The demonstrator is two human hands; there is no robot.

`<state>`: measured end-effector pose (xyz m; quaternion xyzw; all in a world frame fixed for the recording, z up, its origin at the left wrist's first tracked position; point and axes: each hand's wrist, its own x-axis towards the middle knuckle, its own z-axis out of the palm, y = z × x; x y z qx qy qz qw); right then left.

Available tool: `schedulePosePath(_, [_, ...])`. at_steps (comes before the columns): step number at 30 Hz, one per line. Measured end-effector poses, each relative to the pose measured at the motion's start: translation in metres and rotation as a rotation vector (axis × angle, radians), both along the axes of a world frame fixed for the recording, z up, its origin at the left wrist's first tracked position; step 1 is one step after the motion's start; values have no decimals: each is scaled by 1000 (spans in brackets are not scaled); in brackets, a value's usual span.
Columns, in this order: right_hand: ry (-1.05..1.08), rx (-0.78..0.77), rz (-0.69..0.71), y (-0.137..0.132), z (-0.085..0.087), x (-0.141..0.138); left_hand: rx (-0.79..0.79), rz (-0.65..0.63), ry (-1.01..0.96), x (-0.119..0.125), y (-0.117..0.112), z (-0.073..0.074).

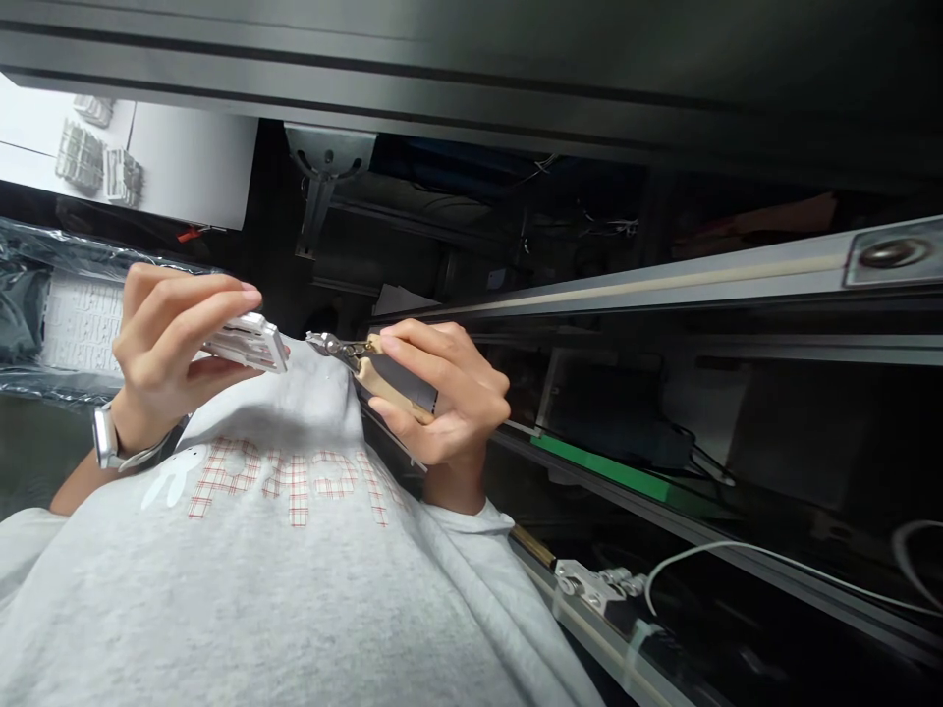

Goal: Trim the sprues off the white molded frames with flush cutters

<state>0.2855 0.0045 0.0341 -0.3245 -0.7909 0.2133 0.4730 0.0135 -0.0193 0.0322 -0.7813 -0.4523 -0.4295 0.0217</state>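
Observation:
My left hand (pixel 173 339) is closed around a white plastic part (pixel 254 342), a flat slotted piece whose end sticks out past the fingertips. How many pieces make it up I cannot tell. In my right hand (pixel 446 388) is a pair of side cutters (pixel 390 388) with cream-coloured handles, the thumb on one handle and the fingers on the other. The metal jaws of the cutters point left toward the white part, with a small gap between them. Both hands are held in front of a grey sweatshirt.
Several stacks of white parts (pixel 80 155) stand on a white surface (pixel 192 162) at upper left. Behind my left hand, a bag of clear plastic (pixel 22 295) holds more white moulded pieces (pixel 81 319). Metal rails (pixel 663 275) and a white cable (pixel 773 552) run along the right side.

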Motion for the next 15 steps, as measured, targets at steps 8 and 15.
schedulePosePath(8, [-27, 8, -25, -1, 2, -1, -429, -208, -464, 19, -4, 16])
schedulePosePath(15, [-38, 25, -41, 1, -1, -3, -944, -396, -929, 10, -2, 14])
